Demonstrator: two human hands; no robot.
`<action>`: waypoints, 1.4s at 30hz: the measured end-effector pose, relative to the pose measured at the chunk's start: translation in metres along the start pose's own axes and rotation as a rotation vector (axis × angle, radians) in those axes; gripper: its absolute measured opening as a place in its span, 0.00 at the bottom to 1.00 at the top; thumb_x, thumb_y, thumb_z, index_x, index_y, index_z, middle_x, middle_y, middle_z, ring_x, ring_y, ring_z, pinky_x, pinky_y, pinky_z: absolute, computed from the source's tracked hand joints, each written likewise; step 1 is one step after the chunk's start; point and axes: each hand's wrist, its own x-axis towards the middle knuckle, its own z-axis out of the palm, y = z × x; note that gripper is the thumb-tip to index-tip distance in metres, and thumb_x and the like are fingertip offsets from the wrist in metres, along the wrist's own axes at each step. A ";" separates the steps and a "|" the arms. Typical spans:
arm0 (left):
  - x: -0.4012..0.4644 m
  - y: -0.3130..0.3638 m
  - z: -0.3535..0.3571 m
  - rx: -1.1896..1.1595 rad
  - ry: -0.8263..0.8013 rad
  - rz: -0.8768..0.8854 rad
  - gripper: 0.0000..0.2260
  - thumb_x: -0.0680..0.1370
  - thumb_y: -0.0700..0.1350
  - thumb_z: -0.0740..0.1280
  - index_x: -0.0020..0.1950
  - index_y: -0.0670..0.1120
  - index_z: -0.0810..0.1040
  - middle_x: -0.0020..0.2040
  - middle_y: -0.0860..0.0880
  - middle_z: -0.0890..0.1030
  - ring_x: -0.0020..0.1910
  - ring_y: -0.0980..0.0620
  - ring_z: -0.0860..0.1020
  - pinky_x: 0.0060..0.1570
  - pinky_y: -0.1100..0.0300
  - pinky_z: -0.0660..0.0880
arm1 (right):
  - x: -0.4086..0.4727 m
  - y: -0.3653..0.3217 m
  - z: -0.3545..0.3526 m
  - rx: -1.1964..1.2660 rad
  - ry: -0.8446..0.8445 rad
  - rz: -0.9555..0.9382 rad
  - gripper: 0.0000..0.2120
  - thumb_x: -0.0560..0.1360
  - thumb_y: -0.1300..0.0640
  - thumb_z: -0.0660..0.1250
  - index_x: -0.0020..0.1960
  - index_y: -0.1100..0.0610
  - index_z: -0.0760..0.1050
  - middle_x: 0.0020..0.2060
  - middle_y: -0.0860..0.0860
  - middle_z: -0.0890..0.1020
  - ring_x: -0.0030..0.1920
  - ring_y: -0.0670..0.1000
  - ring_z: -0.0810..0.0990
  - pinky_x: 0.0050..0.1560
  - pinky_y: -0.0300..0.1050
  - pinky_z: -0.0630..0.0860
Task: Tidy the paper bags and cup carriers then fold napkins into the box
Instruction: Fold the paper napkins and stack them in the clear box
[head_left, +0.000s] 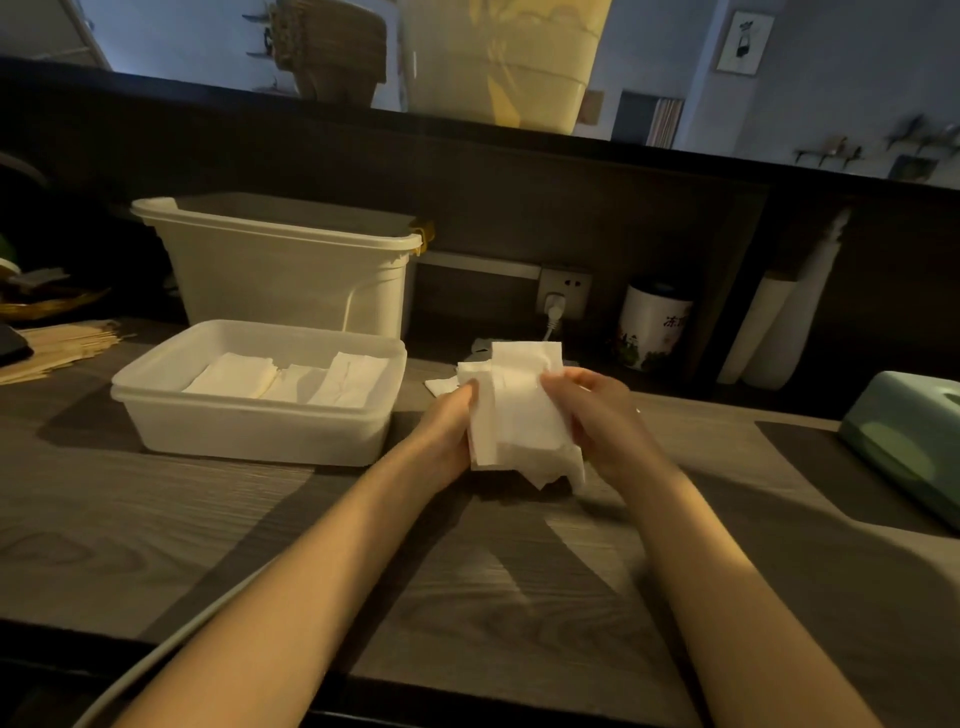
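A white napkin (522, 415) is held up above the wooden counter (208, 519), partly folded, its lower edge hanging ragged. My left hand (449, 431) grips its left side and my right hand (597, 415) pinches its right side. To the left stands a shallow white plastic box (249, 426) with three folded napkins (291, 382) lying flat inside. More white napkin paper (441, 385) lies on the counter just behind my left hand.
A tall lidded white bin (291, 270) stands behind the box. Wooden sticks (62, 345) lie at far left. A wall socket (563, 293), a printed canister (652, 325), white rolls (779, 322) and a green tissue holder (914, 436) are at right.
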 end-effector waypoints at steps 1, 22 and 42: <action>0.000 -0.001 0.002 -0.015 -0.019 0.003 0.07 0.81 0.49 0.57 0.49 0.50 0.73 0.43 0.46 0.78 0.42 0.47 0.78 0.43 0.51 0.76 | 0.000 0.001 0.004 -0.002 -0.006 0.003 0.16 0.75 0.53 0.67 0.62 0.57 0.73 0.55 0.51 0.78 0.54 0.53 0.78 0.54 0.51 0.79; 0.005 0.005 -0.016 0.326 0.126 0.289 0.16 0.80 0.45 0.61 0.67 0.44 0.68 0.61 0.44 0.75 0.58 0.45 0.74 0.57 0.52 0.73 | 0.011 0.002 -0.017 -0.818 -0.114 -0.391 0.09 0.76 0.54 0.67 0.55 0.53 0.79 0.51 0.48 0.81 0.44 0.40 0.74 0.43 0.31 0.70; 0.005 0.005 -0.013 0.292 0.230 0.268 0.15 0.80 0.45 0.61 0.66 0.44 0.69 0.61 0.45 0.75 0.60 0.45 0.75 0.55 0.50 0.75 | -0.012 0.015 -0.032 -1.172 -0.156 -0.555 0.13 0.75 0.57 0.66 0.59 0.50 0.77 0.60 0.48 0.73 0.56 0.47 0.73 0.48 0.38 0.70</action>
